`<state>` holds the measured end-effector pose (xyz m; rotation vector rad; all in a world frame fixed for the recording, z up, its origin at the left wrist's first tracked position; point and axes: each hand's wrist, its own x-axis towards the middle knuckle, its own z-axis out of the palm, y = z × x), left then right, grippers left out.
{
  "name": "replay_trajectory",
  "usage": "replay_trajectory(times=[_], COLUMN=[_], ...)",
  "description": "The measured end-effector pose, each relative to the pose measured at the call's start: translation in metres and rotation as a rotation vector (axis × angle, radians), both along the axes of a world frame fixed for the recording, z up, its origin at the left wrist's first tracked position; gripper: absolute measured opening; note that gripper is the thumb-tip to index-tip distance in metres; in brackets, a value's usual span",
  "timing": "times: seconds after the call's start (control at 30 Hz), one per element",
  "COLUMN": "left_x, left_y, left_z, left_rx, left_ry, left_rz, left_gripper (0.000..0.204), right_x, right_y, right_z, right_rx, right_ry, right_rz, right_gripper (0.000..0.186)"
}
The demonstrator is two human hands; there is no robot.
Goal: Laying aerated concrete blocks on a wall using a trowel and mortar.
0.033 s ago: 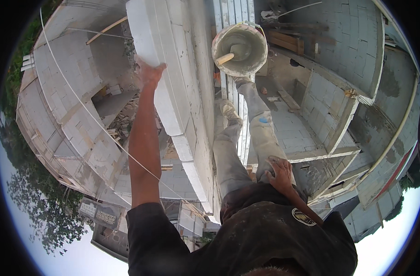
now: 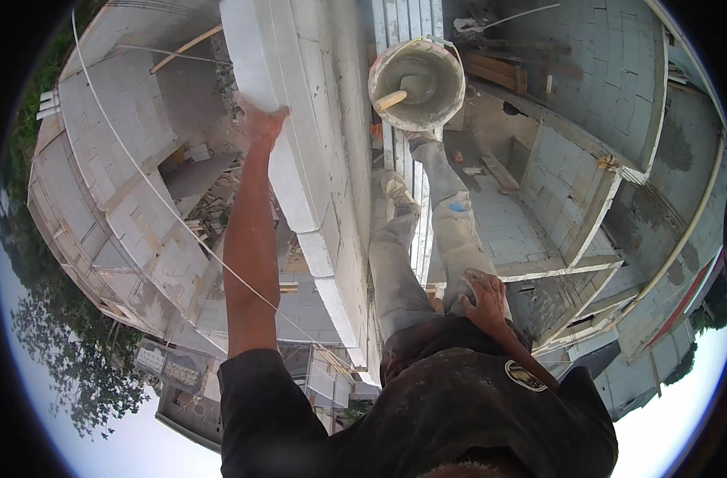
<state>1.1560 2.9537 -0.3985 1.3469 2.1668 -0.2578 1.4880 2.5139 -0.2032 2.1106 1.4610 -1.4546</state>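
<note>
My left hand (image 2: 260, 123) reaches out to a pale block (image 2: 304, 209) at the outer edge of the wall top, thumb spread against its side. Some of its fingertips are hard to make out. My right hand (image 2: 484, 301) lies on my right thigh with its fingers loosely apart and nothing in it. Beyond my feet, a mortar-smeared bucket (image 2: 447, 76) stands on long metal planks (image 2: 391, 24). Inside leans a trowel with a wooden handle (image 2: 390, 100), its blade resting in the grey bottom.
I am high up beside the wall, with rooms of bare block walls (image 2: 570, 183) below on the right. Rubble (image 2: 224, 199) lies far down on the left. A pale cord (image 2: 140, 174) crosses the left side, passing over my forearm.
</note>
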Motion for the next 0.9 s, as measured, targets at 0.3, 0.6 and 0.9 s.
replay_trajectory(times=[0.3, 0.6, 0.9], left_x=[-0.004, 0.003, 0.009], left_y=[-0.007, -0.005, -0.003], left_z=[0.002, 0.009, 0.013], left_rx=[0.019, 0.008, -0.035], left_ry=[-0.013, -0.009, 0.03], left_rz=[-0.01, -0.032, -0.029], left_gripper=[0.126, 0.128, 0.125], right_x=[-0.001, 0.0, -0.001], right_y=[0.007, 0.011, 0.009], right_z=[0.004, 0.004, 0.002], right_rx=[0.015, 0.02, -0.014], right_ry=[-0.006, -0.001, 0.003], right_rz=[0.013, 0.02, -0.002], right_gripper=[0.052, 0.052, 0.053])
